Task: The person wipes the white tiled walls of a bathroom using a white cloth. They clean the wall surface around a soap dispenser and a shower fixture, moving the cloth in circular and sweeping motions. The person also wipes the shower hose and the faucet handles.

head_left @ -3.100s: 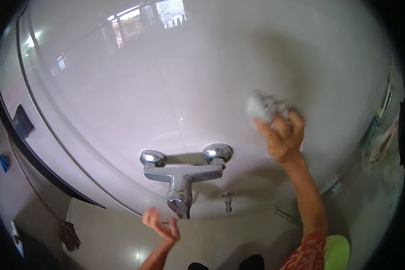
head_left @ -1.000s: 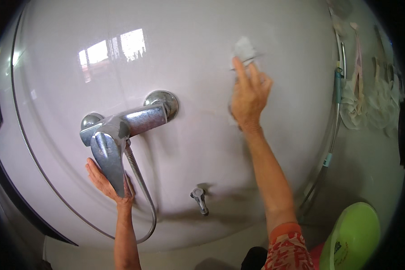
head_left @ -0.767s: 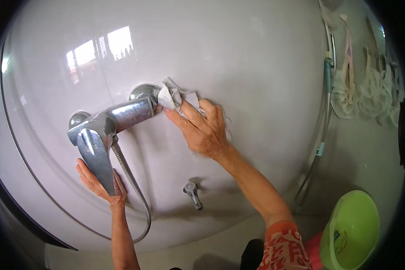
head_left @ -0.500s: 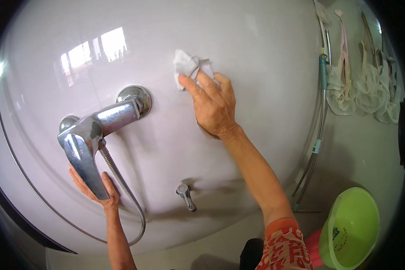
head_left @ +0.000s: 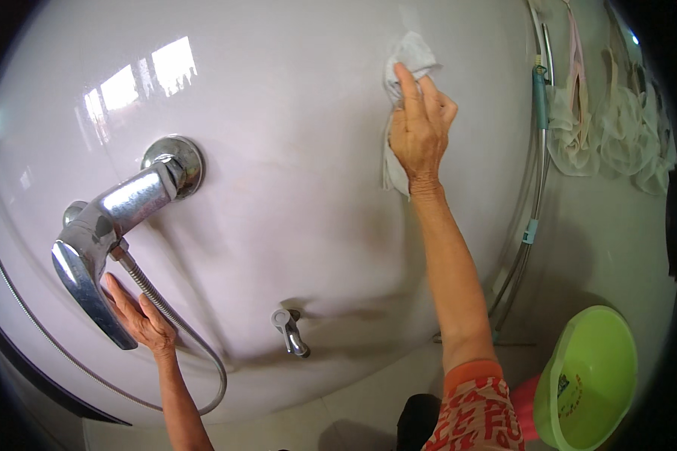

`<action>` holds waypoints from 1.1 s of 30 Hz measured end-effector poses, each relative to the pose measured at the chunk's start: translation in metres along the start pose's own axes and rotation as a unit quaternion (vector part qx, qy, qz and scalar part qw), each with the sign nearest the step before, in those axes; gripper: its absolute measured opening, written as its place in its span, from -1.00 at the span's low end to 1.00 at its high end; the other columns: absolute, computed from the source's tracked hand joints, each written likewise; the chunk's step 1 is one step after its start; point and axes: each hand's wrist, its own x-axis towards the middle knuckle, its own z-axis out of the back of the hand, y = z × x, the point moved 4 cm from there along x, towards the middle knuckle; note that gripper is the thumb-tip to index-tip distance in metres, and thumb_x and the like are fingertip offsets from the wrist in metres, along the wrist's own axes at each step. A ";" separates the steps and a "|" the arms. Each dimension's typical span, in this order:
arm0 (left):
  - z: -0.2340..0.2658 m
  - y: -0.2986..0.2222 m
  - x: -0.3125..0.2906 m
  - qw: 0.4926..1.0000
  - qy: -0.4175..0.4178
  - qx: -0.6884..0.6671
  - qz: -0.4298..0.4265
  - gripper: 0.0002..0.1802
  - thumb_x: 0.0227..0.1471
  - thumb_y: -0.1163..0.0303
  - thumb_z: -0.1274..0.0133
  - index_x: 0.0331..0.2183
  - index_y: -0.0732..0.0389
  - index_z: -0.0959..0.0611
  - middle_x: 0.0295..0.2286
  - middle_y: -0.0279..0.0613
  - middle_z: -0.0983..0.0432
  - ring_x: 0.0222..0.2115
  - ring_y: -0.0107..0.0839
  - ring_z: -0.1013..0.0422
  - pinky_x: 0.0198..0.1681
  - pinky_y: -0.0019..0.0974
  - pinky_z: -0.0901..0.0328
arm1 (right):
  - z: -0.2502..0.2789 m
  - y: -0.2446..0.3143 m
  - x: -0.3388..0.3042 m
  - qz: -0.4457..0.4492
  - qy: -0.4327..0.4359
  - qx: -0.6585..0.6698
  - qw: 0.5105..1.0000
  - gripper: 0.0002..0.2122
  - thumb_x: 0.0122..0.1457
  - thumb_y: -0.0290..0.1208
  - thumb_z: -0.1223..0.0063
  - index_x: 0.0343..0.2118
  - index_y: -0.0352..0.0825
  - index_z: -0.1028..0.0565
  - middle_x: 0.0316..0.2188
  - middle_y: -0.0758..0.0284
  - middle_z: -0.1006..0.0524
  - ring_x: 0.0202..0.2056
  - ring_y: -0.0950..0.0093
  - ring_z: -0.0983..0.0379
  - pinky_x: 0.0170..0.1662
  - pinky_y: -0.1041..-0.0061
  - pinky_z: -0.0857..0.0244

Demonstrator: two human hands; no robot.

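Note:
My right hand (head_left: 421, 143) presses a crumpled white cloth (head_left: 412, 54) against the glossy pale wall (head_left: 301, 113), right of centre and high up. Part of that cloth hangs below the palm, beside the wrist. At lower left, my left hand (head_left: 147, 325) has its fingers stretched out, close to the long lever of a chrome shower mixer tap (head_left: 134, 201). The lever partly covers it; whether the palm rests on the wall is hard to see. A ribbed metal hose (head_left: 154, 293) runs down from the tap past this hand.
Low on the wall sits a small chrome tap (head_left: 289, 331). Thin metal rods (head_left: 540, 173) lean at the right, near hanging mesh pouches (head_left: 572, 143). A lime-green basin (head_left: 598, 376) stands at lower right, with something red (head_left: 525, 410) beside it.
My right hand has slid the cloth up and to the right along the wall. The view has shifted, so the mixer tap appears farther left; my left hand stays by its lever.

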 end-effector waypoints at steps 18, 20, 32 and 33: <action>0.002 -0.006 0.003 0.997 -0.066 -0.009 0.025 -0.41 0.11 0.16 0.18 0.15 0.16 -0.28 0.17 -0.07 -0.09 0.18 -0.10 0.03 0.24 -0.13 0.21 | 0.096 -0.053 -0.068 -0.535 0.201 0.435 0.696 -0.70 0.06 -0.48 0.10 -0.10 -0.33 -0.41 -0.25 0.34 -0.47 -0.23 0.51 -0.38 -0.05 0.51 -0.24; 0.006 0.000 0.003 0.997 -0.053 -0.025 0.040 -0.33 0.05 0.16 0.09 0.16 0.22 -0.23 0.17 -0.02 -0.05 0.20 -0.06 0.08 0.24 -0.07 0.24 | 0.102 -0.031 -0.052 -0.540 0.208 0.527 0.622 -0.73 0.12 -0.43 0.10 -0.12 -0.38 -0.43 -0.27 0.35 -0.48 -0.24 0.52 -0.39 -0.10 0.51 -0.28; -0.002 0.000 -0.001 0.997 -0.053 -0.037 0.032 -0.39 0.02 0.31 0.07 0.14 0.17 -0.30 0.17 0.08 -0.04 0.16 -0.13 -0.05 0.21 -0.14 0.19 | 0.091 0.001 -0.119 -0.522 0.333 0.339 0.709 -0.78 0.18 -0.26 0.12 -0.41 -0.28 -0.51 -0.45 0.51 -0.44 -0.36 0.67 -0.29 -0.32 0.60 -0.18; -0.002 0.000 0.002 0.998 -0.034 -0.042 0.023 -0.41 0.04 0.26 0.08 0.14 0.13 -0.31 0.16 0.10 -0.04 0.16 -0.13 -0.04 0.20 -0.13 0.18 | 0.093 -0.003 -0.134 -0.548 0.317 0.322 0.704 -0.78 0.18 -0.27 0.11 -0.43 -0.29 -0.51 -0.47 0.51 -0.44 -0.38 0.68 -0.29 -0.34 0.60 -0.17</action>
